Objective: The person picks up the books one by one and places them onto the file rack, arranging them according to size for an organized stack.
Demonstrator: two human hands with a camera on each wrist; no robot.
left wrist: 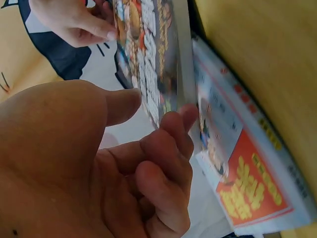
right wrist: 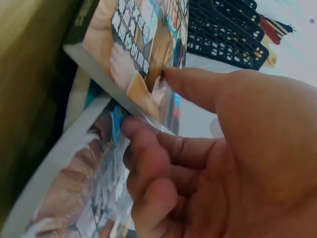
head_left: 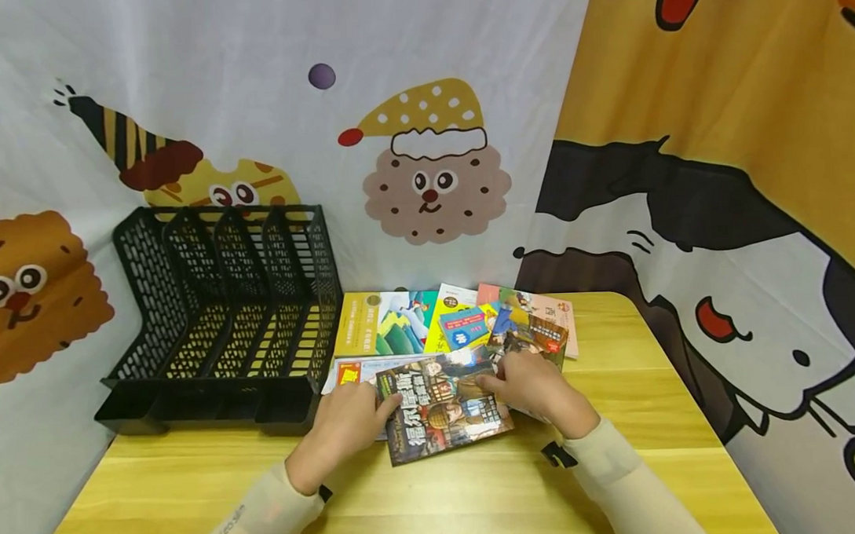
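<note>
A dark comic-style book (head_left: 446,408) with large white lettering is held slightly tilted by its two short sides over the table. My left hand (head_left: 344,423) pinches its left edge, thumb on the cover and fingers beneath. At the opposite edge, my right hand (head_left: 541,389) pinches it the same way, as the right wrist view shows. A pale blue book with a red and yellow title patch (left wrist: 247,183) lies under the left side, partly covered. Near the right fingers is another brown illustrated book (right wrist: 74,193), partly hidden by the hand.
Behind the held book lie a yellow-green book (head_left: 394,323), a yellow book (head_left: 433,337) with a blue-red panel, and a pink book (head_left: 567,317), overlapping. A black desk file rack (head_left: 228,419) with several slots stands left on the wooden table (head_left: 436,510). A cartoon curtain hangs behind.
</note>
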